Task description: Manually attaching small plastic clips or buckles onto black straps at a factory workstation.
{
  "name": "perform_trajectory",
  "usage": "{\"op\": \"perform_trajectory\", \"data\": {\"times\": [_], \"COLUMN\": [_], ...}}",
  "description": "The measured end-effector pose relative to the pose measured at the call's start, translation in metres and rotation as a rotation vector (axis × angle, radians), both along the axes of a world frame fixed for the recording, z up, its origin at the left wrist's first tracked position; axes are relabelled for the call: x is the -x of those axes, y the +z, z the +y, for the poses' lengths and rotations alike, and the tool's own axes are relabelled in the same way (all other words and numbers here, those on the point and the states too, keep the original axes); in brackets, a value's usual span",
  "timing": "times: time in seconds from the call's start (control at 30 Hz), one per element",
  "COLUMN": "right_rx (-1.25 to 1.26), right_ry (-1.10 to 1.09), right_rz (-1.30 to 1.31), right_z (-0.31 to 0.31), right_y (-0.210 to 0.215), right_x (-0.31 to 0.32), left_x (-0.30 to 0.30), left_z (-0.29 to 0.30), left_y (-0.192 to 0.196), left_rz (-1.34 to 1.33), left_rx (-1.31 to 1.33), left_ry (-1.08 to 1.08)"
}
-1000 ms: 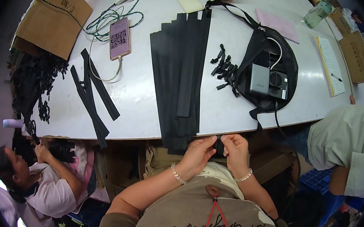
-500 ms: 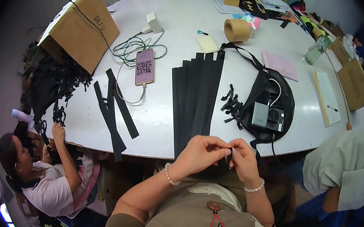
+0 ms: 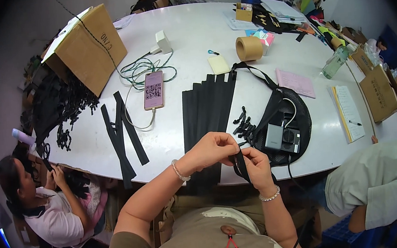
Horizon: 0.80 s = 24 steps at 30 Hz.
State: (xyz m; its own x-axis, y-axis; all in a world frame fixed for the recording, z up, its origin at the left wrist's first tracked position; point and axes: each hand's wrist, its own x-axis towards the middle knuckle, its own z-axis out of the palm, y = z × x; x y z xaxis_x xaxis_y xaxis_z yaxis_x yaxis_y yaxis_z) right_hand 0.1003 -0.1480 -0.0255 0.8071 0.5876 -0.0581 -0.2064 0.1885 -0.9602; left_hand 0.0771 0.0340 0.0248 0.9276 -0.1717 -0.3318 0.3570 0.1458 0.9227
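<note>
The black strip (image 3: 241,165) is up in the person's two hands, near the close edge of the white surface (image 3: 171,141). The left hand (image 3: 210,149) has a tight little grip, with thumb and finger pinched on the top end of the strip. The right hand (image 3: 258,166) has a small grip too, and its thumb and finger hold the strip just beside the left fingertips. The fingers hide that end, so I cannot tell if a small part is in there with it. Below the fingers the strip hangs down and bends.

The strip looks thin and flat, like cloth. I think it is very light and soft, and it should bend and flop with no trouble. It does not look like it would break. It may be a bit smooth, so a flat pinch close to the end seems best. Held far from the end, the tip would likely droop or twist. One hand can keep it still while the other works at the tip.

More black strips (image 3: 205,118) lie side by side past the left hand. Small black clips (image 3: 244,126) sit in a heap next to a black net bag (image 3: 305,113).
</note>
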Motion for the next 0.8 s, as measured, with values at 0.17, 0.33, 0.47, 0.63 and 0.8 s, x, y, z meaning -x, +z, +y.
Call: {"op": "perform_trajectory", "data": {"times": [0.17, 0.33, 0.47, 0.63, 0.8], "right_rx": [-0.073, -0.01, -0.055, 0.013, -0.002], "right_ry": [0.026, 0.003, 0.052, 0.096, 0.092], "right_rz": [-0.001, -0.042, -0.019, -0.077, -0.139], "right_z": [-0.001, -0.001, -0.004, -0.007, -0.006], "right_y": [0.007, 0.003, 0.003, 0.014, 0.017], "right_x": [-0.007, -0.01, -0.012, -0.011, -0.012], "left_x": [-0.004, -0.004, -0.006, -0.005, -0.008], "left_z": [0.001, -0.001, 0.0, 0.001, 0.001], "left_y": [-0.004, -0.007, -0.01, -0.008, -0.002], "left_rz": [0.055, 0.109, 0.188, 0.162, 0.182], "left_rx": [0.135, 0.154, 0.228, 0.201, 0.305], "left_ry": [-0.005, 0.039, 0.024, 0.017, -0.043]}}
